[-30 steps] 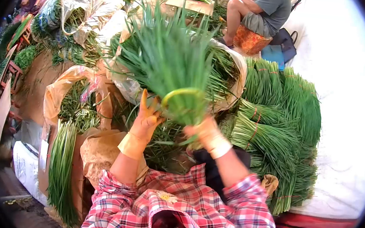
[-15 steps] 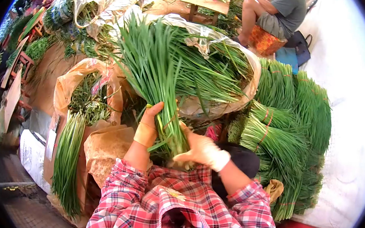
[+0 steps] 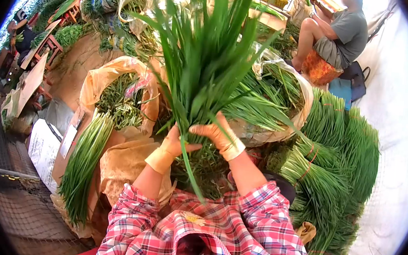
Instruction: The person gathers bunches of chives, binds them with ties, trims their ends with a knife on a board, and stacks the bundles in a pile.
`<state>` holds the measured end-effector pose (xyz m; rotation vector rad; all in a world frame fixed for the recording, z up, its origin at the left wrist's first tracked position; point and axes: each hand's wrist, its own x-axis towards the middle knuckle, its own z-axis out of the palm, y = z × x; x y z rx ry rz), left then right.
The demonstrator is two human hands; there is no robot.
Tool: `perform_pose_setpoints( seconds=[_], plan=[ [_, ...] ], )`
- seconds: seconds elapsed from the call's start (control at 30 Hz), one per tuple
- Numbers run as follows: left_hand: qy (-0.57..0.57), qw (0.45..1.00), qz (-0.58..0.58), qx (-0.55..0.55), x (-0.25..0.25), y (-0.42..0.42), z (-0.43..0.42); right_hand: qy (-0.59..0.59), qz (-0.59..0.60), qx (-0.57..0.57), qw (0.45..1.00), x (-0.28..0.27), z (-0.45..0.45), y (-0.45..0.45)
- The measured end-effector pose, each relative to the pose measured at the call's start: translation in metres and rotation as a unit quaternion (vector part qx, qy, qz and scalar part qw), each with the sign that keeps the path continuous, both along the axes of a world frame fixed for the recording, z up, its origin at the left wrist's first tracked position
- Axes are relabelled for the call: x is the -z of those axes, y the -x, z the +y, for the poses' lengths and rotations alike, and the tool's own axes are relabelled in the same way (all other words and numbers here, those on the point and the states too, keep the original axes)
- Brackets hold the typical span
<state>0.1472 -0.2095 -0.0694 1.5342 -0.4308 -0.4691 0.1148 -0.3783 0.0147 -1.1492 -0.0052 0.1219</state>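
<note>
A big bunch of garlic chives (image 3: pixel 204 64) stands upright in front of me, its long flat leaves fanning out and partly blurred. My left hand (image 3: pixel 171 145), in a pale glove, is closed round the lower left side of the bunch. From the right, my right hand (image 3: pixel 218 137) grips the same stems, its thumb across the front. The far fingers of both hands are hidden by the leaves. One loose leaf (image 3: pixel 190 170) hangs down between my wrists. Below them lie loose green trimmings (image 3: pixel 203 168).
More chives lie in a large open sack (image 3: pixel 308 105) behind. Tied bundles (image 3: pixel 336 163) are stacked on my right. At left are a bag of trimmings (image 3: pixel 91 86) and a chive bundle (image 3: pixel 81 170) on a board. A seated person (image 3: pixel 350 31) is at the back right.
Both hands have moved up and away from my lap with the chives. The bunch now stands more upright with its leaves spread, and my right hand has shifted from the stem ends to higher stems.
</note>
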Motion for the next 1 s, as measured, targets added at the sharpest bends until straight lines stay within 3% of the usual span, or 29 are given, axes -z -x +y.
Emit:
perform_pose_setpoints(
  seconds=[0.07,0.1,0.13,0.17,0.23,0.3,0.33,0.4,0.5,0.53,0.63,0.7,0.77,0.83,0.9,0.93,0.97,1.0],
  plan=[
    [-0.179,0.973,-0.141,0.029,-0.005,0.01,0.012,0.098,-0.027,-0.065,0.993,0.056,-0.001,-0.004],
    [-0.052,0.996,-0.053,0.045,0.033,0.011,0.016,0.161,-0.046,-0.096,0.981,0.087,-0.002,-0.006],
    [-0.024,0.998,-0.028,0.047,0.041,0.016,0.019,0.25,-0.064,-0.118,0.959,0.108,-0.004,0.0],
    [-0.005,0.999,-0.01,0.042,0.039,0.022,0.017,0.016,0.03,-0.096,0.995,0.09,0.004,0.019],
    [0.022,0.999,-0.002,0.03,0.032,0.033,0.016,0.034,0.064,-0.091,0.993,0.105,0.007,0.026],
    [0.037,0.999,-0.005,0.016,0.027,0.041,0.011,0.157,0.03,-0.126,0.979,0.115,0.011,0.024],
    [0.04,0.999,-0.009,0.008,0.026,0.044,0.01,0.354,0.021,-0.136,0.925,0.103,0.01,0.024],
    [0.045,0.999,-0.019,-0.002,0.023,0.045,0.01,0.675,-0.05,-0.12,0.726,0.045,0.016,0.032],
    [0.048,0.998,-0.035,-0.013,0.01,0.05,0.013,0.751,-0.115,-0.097,0.643,0.033,0.028,0.044],
    [0.049,0.998,-0.045,-0.017,0.004,0.053,0.012,0.707,-0.166,-0.057,0.685,0.033,0.03,0.047],
    [0.052,0.996,-0.065,-0.029,-0.008,0.052,0.008,0.716,-0.142,-0.086,0.678,0.027,0.024,0.05],
    [0.053,0.996,-0.054,-0.044,0.01,0.041,0.004,0.587,-0.209,-0.152,0.767,0.026,-0.003,0.047],
    [0.085,0.989,0.097,-0.078,0.117,-0.001,0.024,0.54,-0.098,-0.088,0.831,0.005,-0.038,0.046],
    [0.29,0.902,0.306,-0.093,0.11,0.001,0.03,0.557,-0.069,0.059,0.826,0.013,-0.091,0.03],
    [0.177,0.975,0.131,-0.04,0.063,-0.001,0.039,0.496,0.081,0.206,0.839,0.021,-0.143,0.014],
    [0.137,0.989,0.056,-0.007,0.04,-0.004,0.045,0.599,0.019,0.211,0.772,0.031,-0.164,0.008],
    [0.196,0.973,0.126,-0.005,-0.001,-0.003,0.047,0.694,-0.036,0.228,0.682,0.042,-0.184,0.002],
    [0.218,0.963,0.157,-0.007,-0.017,-0.005,0.051,0.792,-0.049,0.159,0.587,0.065,-0.204,-0.018]
  ],
)
